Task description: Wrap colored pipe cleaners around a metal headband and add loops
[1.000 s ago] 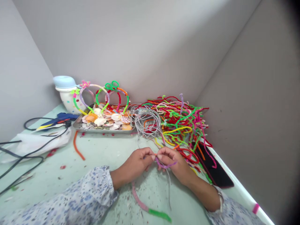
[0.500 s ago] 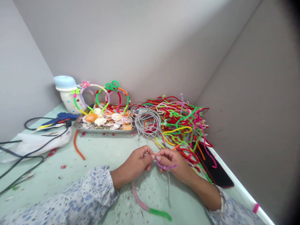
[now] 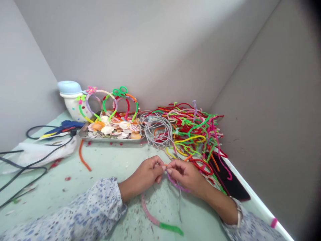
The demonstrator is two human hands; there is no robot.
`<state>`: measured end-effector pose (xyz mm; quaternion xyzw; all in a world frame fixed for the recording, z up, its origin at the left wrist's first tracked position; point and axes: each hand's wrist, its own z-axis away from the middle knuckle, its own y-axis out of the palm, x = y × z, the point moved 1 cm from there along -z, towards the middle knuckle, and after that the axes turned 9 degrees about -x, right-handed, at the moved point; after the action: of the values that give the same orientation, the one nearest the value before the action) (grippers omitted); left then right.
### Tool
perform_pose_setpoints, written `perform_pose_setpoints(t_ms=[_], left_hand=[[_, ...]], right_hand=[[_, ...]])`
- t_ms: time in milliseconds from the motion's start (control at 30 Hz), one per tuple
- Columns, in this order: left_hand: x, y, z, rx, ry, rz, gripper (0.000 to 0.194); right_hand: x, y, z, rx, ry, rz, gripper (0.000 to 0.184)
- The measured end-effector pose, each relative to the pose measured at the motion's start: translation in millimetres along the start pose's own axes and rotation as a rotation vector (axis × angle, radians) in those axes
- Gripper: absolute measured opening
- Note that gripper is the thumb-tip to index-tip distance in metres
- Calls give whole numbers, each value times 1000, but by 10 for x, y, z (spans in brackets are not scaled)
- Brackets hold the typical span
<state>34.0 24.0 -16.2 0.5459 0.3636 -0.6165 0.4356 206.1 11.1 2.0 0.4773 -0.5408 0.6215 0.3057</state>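
My left hand (image 3: 146,174) and my right hand (image 3: 185,175) meet over the green table (image 3: 107,164), both pinched on a thin hoop partly wrapped in pipe cleaner. Its pink and green wrapped part (image 3: 160,222) curves toward me below my wrists. A purple pipe cleaner (image 3: 177,184) runs under my right fingers, with an orange bit at the pinch. A bare grey wire end (image 3: 180,206) hangs down between my forearms.
A heap of coloured pipe cleaners (image 3: 193,130) lies at the back right, with bare grey hoops (image 3: 157,132) beside it. A metal tray (image 3: 110,137) holds shells and finished hoops. A glue gun (image 3: 62,128), cables, a white jar (image 3: 71,100), a dark phone (image 3: 230,184).
My right hand has turned and shifted slightly up and left, drawing the purple pipe cleaner round the hoop. My left hand has stayed in place.
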Motion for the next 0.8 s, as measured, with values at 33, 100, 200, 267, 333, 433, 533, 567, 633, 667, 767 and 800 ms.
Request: perform_pose_setpoints(t_ms=[33,100,200,267,333,433,533,567,633,667,767,800], left_hand=[[1,0,1,0,-1,2,14],[3,0,-1,-3,1,5,14],[9,2,-11,-5,3,8,14],[14,3,-16,-1,-1,11,15],[15,3,-19,3,-5,18,15],[8,0,-21,6,-13,31,15],[-1,-7,-24,2,-33,29,15],[-2,-9,-25,-1,-37,25,15],[-4,-11,-27,-5,-43,15,15],[-5,-11,-27,-6,-43,13,15],[-10,-7,-24,-3,-44,15,14],[-13,-6,-22,-2,-43,16,14]], right_hand=[[6,-5,1,-13,-51,73,16],[20,-10,7,-41,-163,219,14],[30,-8,25,-88,-315,407,13],[24,-2,40,-106,-390,500,15],[9,1,51,-114,-436,555,16],[-16,0,60,-118,-476,557,15],[-28,-5,57,-122,-499,532,14],[-29,-5,55,-124,-502,532,14],[-29,-2,50,-136,-505,546,13],[-31,1,48,-141,-505,560,13],[-45,16,44,-163,-516,610,13],[-52,22,44,-171,-524,629,13]])
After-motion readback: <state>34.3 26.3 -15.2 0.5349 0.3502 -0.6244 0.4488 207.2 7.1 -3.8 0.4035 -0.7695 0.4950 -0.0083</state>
